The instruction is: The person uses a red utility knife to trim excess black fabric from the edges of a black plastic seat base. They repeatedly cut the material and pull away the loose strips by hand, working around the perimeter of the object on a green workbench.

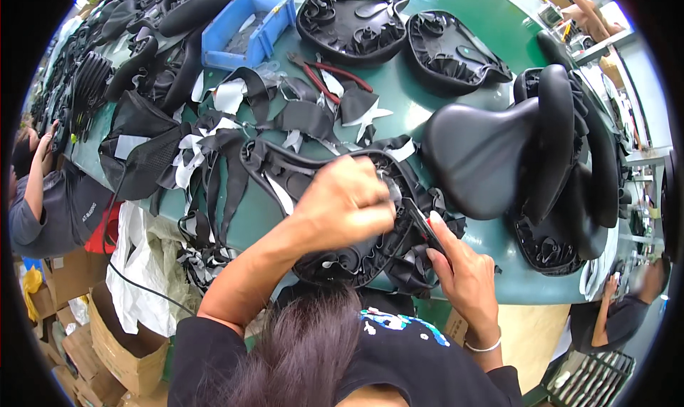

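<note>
A black bicycle saddle point(324, 270) lies underside up on the table in front of me, its cover edge gathered in folds around the rim. My left hand point(348, 204) is closed over the far part of this saddle; what its fingers pinch is hidden and a little blurred. In my right hand point(463, 268) is a slim black utility knife point(422, 225) with a bit of red on it. Its tip points at the saddle's right rim, close to my left fingers. Black cover scraps point(410, 270) hang beside that rim.
Black and white offcuts point(306, 118) and red-handled pliers point(322, 83) lie beyond the saddle, near a blue bin point(249, 29). Two upturned saddles point(353, 26) sit at the back. More finished saddles point(477, 157) are stacked on the right. Co-workers point(53, 207) stand at both sides; cardboard boxes point(128, 343) are lower left.
</note>
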Available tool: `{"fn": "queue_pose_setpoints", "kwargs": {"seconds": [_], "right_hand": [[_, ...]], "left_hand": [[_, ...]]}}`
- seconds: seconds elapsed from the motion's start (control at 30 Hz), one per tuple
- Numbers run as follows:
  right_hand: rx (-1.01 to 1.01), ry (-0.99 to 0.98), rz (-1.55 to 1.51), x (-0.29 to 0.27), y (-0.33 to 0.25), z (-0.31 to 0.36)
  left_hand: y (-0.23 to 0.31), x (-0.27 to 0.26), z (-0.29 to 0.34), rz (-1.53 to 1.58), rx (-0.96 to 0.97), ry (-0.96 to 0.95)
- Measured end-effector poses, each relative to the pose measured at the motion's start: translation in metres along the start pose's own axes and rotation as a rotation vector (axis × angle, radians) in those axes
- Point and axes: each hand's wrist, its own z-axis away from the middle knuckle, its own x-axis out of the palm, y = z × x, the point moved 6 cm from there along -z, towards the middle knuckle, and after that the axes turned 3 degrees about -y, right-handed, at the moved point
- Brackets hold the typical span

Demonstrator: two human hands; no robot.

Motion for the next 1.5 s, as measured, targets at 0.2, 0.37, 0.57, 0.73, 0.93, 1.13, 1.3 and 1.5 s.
{"fn": "queue_pose_setpoints", "kwargs": {"seconds": [0.2,0.37,0.57,0.73,0.93,1.13,1.3,1.5], "right_hand": [[-0.060,-0.027,0.162,0.008,-0.007,-0.018],[-0.087,-0.063,0.236,0.000,-0.009,-0.029],[0.164,-0.097,0.098,0.018,-0.022,0.001],[0.112,-0.011,0.152,-0.002,-0.012,-0.034],[0.086,-0.067,0.335,0.007,-0.022,-0.009],[-0.186,-0.049,0.457,-0.032,-0.003,-0.068],[-0.570,-0.207,0.371,-0.035,-0.009,-0.127],[-0.268,-0.284,0.577,-0.035,-0.011,-0.077]], "left_hand": [[0.058,0.062,0.002,-0.006,0.554,-0.248],[-0.009,-0.021,-0.029,0.550,0.073,0.306],[-0.054,-0.081,-0.016,1.845,0.344,0.489],[0.007,-0.044,-0.023,-0.638,0.078,0.065],[-0.037,-0.073,-0.009,-0.304,-0.158,0.765],[-0.066,-0.063,0.026,1.225,-0.301,0.724],[-0.017,-0.048,0.085,0.914,-0.161,0.470],[0.010,-0.172,0.088,0.746,0.394,0.685]]}}
